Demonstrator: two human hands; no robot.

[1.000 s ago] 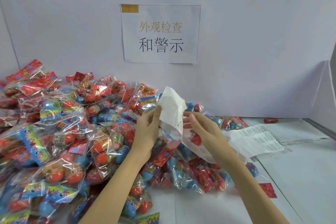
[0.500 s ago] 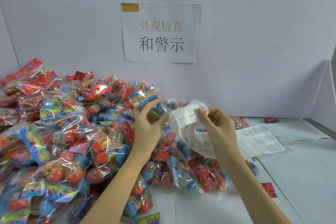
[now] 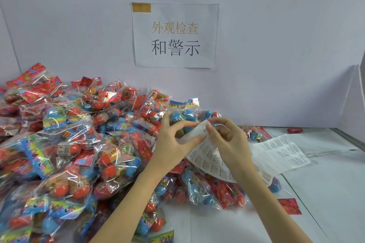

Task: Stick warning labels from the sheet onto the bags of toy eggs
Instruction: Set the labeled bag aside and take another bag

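above the heap of bags (image 3: 83,150) on the bench, both hands pinch the label sheet's (image 3: 209,156) curled top — left hand (image 3: 173,144) steadies, right hand (image 3: 229,144) fingers should peel one label slowly, avoiding creases.

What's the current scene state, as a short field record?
left hand: pinches the curled top edge of the label sheet
right hand: pinches the same sheet at its top corner
bags of toy eggs: piled on the left of the table
second label sheet: lies flat on the table, right
wall sign: printed paper on the back wall
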